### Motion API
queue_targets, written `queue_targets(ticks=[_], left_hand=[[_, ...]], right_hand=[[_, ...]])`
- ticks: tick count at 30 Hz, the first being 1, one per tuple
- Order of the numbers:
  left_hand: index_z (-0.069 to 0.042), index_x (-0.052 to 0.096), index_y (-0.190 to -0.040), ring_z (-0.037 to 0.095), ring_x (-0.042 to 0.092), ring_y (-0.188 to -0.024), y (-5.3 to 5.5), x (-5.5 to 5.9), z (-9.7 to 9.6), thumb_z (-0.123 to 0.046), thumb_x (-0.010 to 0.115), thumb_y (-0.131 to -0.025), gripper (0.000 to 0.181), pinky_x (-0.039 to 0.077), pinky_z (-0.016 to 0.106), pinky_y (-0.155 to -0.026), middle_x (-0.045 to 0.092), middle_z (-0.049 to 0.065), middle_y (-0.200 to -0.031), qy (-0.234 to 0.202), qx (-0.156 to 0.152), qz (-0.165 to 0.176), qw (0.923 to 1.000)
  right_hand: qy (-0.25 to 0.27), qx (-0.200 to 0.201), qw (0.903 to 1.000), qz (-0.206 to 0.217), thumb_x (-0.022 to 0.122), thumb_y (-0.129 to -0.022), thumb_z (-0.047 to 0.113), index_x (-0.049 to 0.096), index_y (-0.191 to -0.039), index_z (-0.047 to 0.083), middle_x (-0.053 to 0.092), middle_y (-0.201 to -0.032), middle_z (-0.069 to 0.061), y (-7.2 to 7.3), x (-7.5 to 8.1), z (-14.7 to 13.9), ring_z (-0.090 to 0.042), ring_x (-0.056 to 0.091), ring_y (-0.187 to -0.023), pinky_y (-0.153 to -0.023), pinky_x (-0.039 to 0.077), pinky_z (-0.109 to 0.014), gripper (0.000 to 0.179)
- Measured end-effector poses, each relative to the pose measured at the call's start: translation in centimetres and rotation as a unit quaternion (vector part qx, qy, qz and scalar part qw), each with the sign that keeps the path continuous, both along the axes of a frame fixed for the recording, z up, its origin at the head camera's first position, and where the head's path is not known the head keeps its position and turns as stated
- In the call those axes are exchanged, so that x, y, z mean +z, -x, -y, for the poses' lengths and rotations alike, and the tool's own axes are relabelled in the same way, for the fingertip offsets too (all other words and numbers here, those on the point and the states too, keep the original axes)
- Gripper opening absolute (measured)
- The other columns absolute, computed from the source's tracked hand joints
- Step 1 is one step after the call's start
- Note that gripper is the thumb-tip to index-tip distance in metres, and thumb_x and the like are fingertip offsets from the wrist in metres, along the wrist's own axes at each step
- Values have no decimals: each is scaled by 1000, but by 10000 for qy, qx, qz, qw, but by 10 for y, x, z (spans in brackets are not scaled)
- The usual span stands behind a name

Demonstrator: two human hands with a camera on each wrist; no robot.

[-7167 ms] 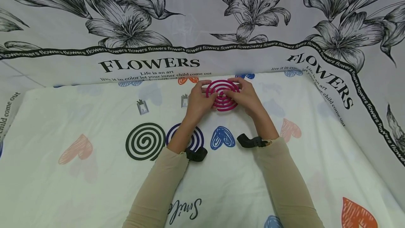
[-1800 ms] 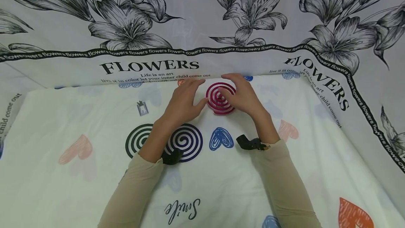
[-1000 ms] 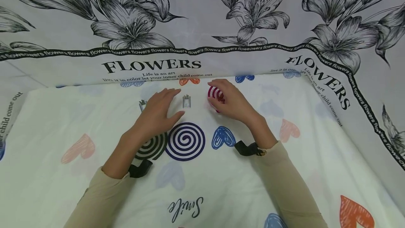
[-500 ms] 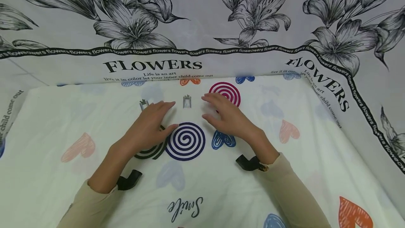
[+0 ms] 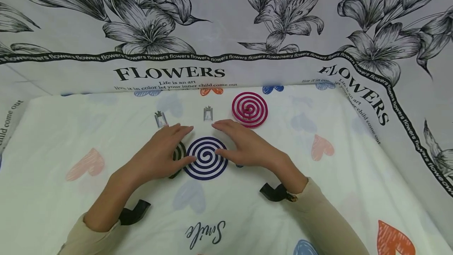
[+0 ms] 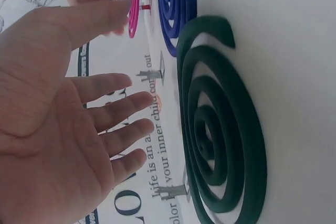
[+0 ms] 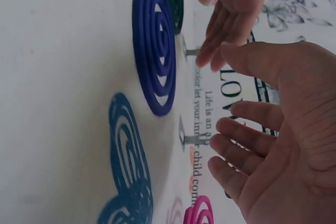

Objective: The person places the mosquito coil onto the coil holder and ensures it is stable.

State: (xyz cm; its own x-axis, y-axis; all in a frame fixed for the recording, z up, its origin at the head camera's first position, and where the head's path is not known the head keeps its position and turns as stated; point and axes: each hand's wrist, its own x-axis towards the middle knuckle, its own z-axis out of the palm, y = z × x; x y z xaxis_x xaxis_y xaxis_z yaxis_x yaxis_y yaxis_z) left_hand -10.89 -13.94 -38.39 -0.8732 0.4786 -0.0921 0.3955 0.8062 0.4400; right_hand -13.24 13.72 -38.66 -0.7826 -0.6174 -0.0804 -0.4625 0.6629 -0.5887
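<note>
Both hands hover over a blue mosquito coil [image 5: 206, 155] lying flat on the cloth. My left hand [image 5: 157, 154] is at its left side, fingers spread loosely and holding nothing. It also hides most of a dark green coil [image 6: 255, 145] beside the blue one. From the right, my right hand [image 5: 249, 143] reaches in with its thumb and fingers apart, also holding nothing. Farther back, a pink coil [image 5: 249, 109] sits raised on a small stand. Two small metal coil stands [image 5: 208, 114] stand upright to its left, the other stand [image 5: 161, 119] just beyond my left fingertips.
A white cloth [image 5: 223, 200] printed with hearts and the word "Smile" covers the surface. Behind it hangs a white sheet [image 5: 255, 70] with black flower prints and lettering. The blue heart [image 7: 128, 156] near my right hand is only a print.
Both hands were holding the pink coil earlier; they have let it go and it now rests at the back. The left hand drew back leftward, the right hand came left and nearer, over the blue coil.
</note>
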Motion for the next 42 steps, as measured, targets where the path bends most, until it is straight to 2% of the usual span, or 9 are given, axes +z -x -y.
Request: queue_targets(ticks=[5, 11, 16, 21, 29, 35, 42], left_hand=[[-4, 52, -154, 46, 42, -153, -4, -4, -4, -46, 86, -86, 88, 28, 64, -130, 53, 20, -160, 169, -227, -52, 9996], [0, 53, -153, 45, 45, -152, -10, -5, -7, -50, 90, -80, 95, 26, 63, -132, 55, 21, -157, 382, -230, 12, 9990], [1, 51, -153, 41, 48, -150, -12, -6, -10, -55, 90, -79, 100, 23, 65, -131, 54, 21, -157, 531, -308, 86, 9981], [1, 54, -150, 40, 50, -147, -14, -7, -13, -60, 92, -74, 105, 26, 69, -129, 55, 21, -156, 631, -412, -154, 9970], [3, 54, -149, 42, 51, -146, -18, -11, -16, -62, 94, -69, 111, 28, 70, -127, 55, 22, -155, 801, -366, -390, 9954], [2, 52, -151, 42, 51, -146, -18, -15, -16, -63, 94, -68, 114, 26, 70, -128, 54, 22, -156, 778, -304, -350, 9959], [2, 53, -151, 41, 52, -146, -18, -17, -15, -63, 94, -68, 113, 26, 70, -128, 54, 21, -156, 727, -264, -326, 9965]], right_hand=[[-192, 229, 9995, 53, 79, -95, 39, 44, -162, 18, 44, -167, -1, -3, -5, 5, -20, 42, -157, -129, 40, -43, 78], [-283, 519, 9982, -36, 81, -94, 41, 45, -161, 15, 43, -168, -1, -5, -10, 7, -19, 39, -159, -131, 35, -40, 81], [-425, 573, 9974, 73, 82, -91, 45, 44, -162, 17, 41, -170, 0, -6, -13, 6, -19, 36, -160, -132, 34, -40, 85], [-502, 653, 9964, 210, 84, -89, 46, 43, -162, 15, 38, -172, -1, -7, -15, 6, -21, 34, -162, -133, 33, -43, 90], [-615, 773, 9951, 106, 86, -85, 52, 37, -165, 15, 34, -174, -1, -7, -21, 6, -23, 32, -162, -133, 31, -44, 101], [-631, 910, 9939, 25, 89, -83, 50, 35, -166, 13, 34, -174, -3, -8, -21, 6, -26, 31, -163, -133, 31, -47, 106], [-642, 936, 9934, 148, 90, -82, 46, 35, -166, 14, 35, -174, -4, -9, -19, 5, -27, 32, -162, -133, 31, -49, 105]])
